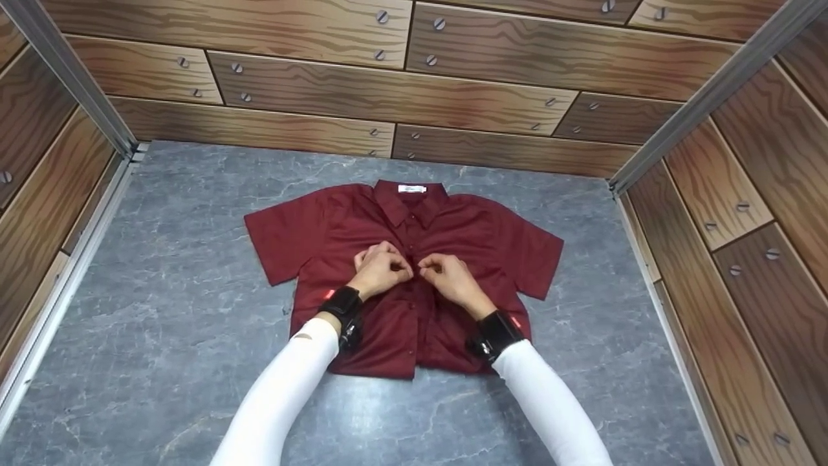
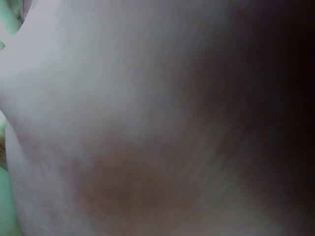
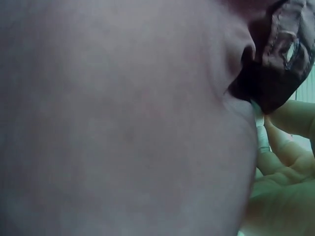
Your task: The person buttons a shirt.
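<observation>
A dark red short-sleeved shirt (image 1: 352, 223) lies spread on its back, collar (image 1: 391, 204) at the far side, with a white label (image 1: 411, 189) inside the neck. Over the chest, my left hand (image 1: 383, 270) pinches the front edge between thumb and finger. Just to its right, my right hand (image 1: 451, 278) pinches the cloth too. Below the hands the two fronts hang slightly apart. The right wrist view shows a lifted placket (image 3: 280, 64) with a pale slit, perhaps a buttonhole, beside fingers. A blurred close surface fills most of the left wrist view.
The shirt lies on a grey marbled surface (image 1: 174, 259). Wood-patterned panels (image 1: 310, 90) stand behind and at both sides, with metal rails (image 1: 705, 97) at the corners. Black straps (image 1: 498, 333) with cameras circle both wrists.
</observation>
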A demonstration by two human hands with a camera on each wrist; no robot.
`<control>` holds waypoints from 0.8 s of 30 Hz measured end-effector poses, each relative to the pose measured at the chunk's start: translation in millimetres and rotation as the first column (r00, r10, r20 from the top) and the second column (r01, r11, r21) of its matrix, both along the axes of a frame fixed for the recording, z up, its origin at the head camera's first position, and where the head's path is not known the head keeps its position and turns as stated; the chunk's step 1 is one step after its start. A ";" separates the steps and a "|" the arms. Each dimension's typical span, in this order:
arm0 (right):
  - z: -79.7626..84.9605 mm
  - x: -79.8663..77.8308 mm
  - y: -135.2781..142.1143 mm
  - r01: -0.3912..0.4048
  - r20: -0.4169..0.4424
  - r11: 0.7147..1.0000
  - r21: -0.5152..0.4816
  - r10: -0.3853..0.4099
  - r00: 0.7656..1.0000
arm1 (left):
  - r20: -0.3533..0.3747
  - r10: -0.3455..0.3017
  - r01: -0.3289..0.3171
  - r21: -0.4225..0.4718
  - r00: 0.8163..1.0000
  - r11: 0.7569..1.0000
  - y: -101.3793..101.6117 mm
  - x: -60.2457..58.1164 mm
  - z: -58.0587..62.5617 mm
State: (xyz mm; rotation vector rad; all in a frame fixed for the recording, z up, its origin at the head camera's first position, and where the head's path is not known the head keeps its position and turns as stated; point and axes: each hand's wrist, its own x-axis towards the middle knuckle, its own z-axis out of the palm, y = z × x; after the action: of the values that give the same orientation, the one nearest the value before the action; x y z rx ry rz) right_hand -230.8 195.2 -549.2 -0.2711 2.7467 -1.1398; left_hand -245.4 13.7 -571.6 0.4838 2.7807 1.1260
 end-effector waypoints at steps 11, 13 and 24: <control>2.4 1.2 -1.1 -0.058 -0.054 0.997 0.044 0.060 0.997 | 0.009 0.037 -0.036 -0.054 0.999 0.998 6.3 0.3 0.9; 3.8 1.0 -1.3 -0.068 -0.058 0.997 0.038 0.070 0.996 | 0.007 0.047 -0.047 -0.054 0.999 0.997 7.1 -0.1 1.1; -1.7 7.5 -13.5 -0.065 -0.175 0.986 0.156 0.092 0.980 | 0.043 0.020 -0.019 -0.025 0.999 1.000 1.0 -1.9 2.1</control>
State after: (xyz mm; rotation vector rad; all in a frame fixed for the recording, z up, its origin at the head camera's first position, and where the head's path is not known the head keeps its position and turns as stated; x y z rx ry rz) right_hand -223.3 181.7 -551.0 -0.4816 2.9303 -0.9262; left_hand -247.3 14.7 -569.5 0.4258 2.7646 1.0913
